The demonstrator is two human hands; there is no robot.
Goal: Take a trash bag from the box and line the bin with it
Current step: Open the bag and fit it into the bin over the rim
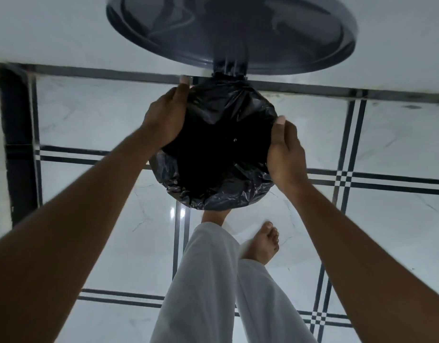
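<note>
The pedal bin (214, 203) stands on the white marble floor (89, 115), which is crossed by dark inlay lines, and everything else is placed against it. To the bin's left, a dark vertical strip (17, 144) runs along the edge of the floor. The left hand (165, 117) is pressed on the bin's left rim, its thumb reaching toward the hinge and its fingers curled over the black trash bag (220, 125) where the plastic wraps the rim. The bag sits in the bin, its mouth folded outward over the rim all round, crinkled plastic showing along the near edge and bunched at the far side by the hinge. The bin's round dark lid (233, 33) stands open beyond the bin, tipped up toward the pale wall. Just nearer than the bin, a leg in white trousers (203, 280) leads to a bare foot tucked beneath the bin's front edge; a second bare foot (263, 243) rests on the floor close by. The right hand (286, 154) clasps the bin's right rim, thumb on top of the plastic, fingers wrapped down the outside.
</note>
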